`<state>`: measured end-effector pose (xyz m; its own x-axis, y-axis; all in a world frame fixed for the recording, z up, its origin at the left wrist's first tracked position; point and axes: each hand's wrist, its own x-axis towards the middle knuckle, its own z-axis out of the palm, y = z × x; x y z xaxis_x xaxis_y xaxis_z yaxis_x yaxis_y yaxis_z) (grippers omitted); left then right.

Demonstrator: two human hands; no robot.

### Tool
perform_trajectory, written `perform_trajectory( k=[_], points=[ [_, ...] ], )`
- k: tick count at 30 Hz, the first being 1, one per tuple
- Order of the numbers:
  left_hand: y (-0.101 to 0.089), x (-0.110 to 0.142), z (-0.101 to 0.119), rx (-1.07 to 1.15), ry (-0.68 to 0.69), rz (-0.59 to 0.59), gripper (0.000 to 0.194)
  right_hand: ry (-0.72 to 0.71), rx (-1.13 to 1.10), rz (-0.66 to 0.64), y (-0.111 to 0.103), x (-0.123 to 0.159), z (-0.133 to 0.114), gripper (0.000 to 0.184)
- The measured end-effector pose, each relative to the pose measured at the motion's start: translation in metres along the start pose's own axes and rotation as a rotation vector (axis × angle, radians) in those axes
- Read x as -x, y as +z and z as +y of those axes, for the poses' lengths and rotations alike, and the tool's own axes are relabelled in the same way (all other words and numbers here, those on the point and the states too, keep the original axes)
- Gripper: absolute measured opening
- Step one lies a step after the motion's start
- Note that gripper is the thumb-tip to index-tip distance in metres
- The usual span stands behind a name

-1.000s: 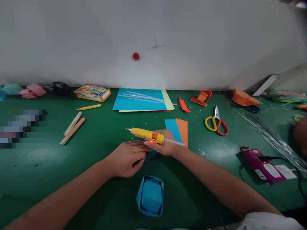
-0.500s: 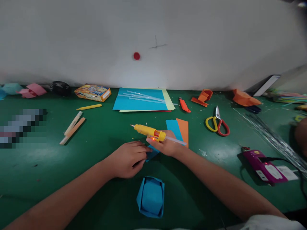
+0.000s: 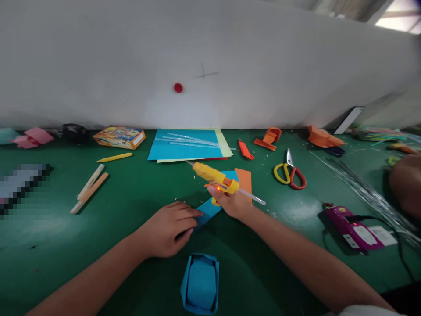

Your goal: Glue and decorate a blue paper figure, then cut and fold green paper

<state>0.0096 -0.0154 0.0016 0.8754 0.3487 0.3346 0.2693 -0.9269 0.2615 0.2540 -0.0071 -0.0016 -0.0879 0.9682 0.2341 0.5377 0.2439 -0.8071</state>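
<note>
My right hand (image 3: 232, 202) is wrapped round a yellow hot glue gun (image 3: 210, 174), its nozzle pointing to the far left. A clear glue stick pokes out of its back, and a small red light glows on it. Below the gun, a blue paper strip (image 3: 209, 211) lies slanted on the green table. My left hand (image 3: 174, 228) holds the strip's near end down, fingertips on it and thumb tucked beneath. Close to me sits a folded blue paper box shape (image 3: 200, 283), touched by neither hand. Behind my right hand lies an orange paper piece (image 3: 244, 180) beside more blue paper.
Coloured sheets with clear glue sticks (image 3: 187, 145), a red cutter (image 3: 245, 149) and a printed box (image 3: 120, 137) lie along the wall. Scissors (image 3: 289, 171) and a purple power device with a cable (image 3: 355, 228) are rightward. Wooden sticks (image 3: 88, 188) lie left.
The glue gun has lifted slightly and shifted right, away from the strip, uncovering more of it. My left hand still holds the strip. The whole view has shifted a little.
</note>
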Motion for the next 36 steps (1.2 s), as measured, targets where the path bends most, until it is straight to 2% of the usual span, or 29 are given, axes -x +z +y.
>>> perform_trajectory(
  k=[3, 6, 10, 15, 23, 36],
  points=[
    [0.001, -0.002, 0.0, -0.031, 0.008, 0.025, 0.035, 0.016, -0.038, 0.086, -0.013, 0.0, 0.004, 0.056],
    [0.002, -0.007, 0.0, -0.065, -0.047, 0.024, 0.037, 0.032, -0.083, 0.123, -0.025, 0.008, 0.006, 0.054],
    [0.004, -0.011, 0.001, -0.138, -0.114, -0.072, 0.037, 0.064, -0.138, 0.203, -0.037, 0.032, 0.006, 0.049],
    [0.002, -0.013, 0.003, -0.123, -0.12, -0.137, 0.037, 0.081, -0.154, 0.3, -0.042, 0.049, 0.013, 0.044],
    [0.002, -0.012, 0.003, -0.102, -0.123, -0.157, 0.036, 0.107, -0.197, 0.278, -0.032, 0.046, 0.023, 0.045],
    [0.0, -0.012, 0.007, -0.154, -0.15, -0.167, 0.038, 0.166, -0.197, 0.197, -0.028, 0.05, 0.026, 0.042]
  ],
)
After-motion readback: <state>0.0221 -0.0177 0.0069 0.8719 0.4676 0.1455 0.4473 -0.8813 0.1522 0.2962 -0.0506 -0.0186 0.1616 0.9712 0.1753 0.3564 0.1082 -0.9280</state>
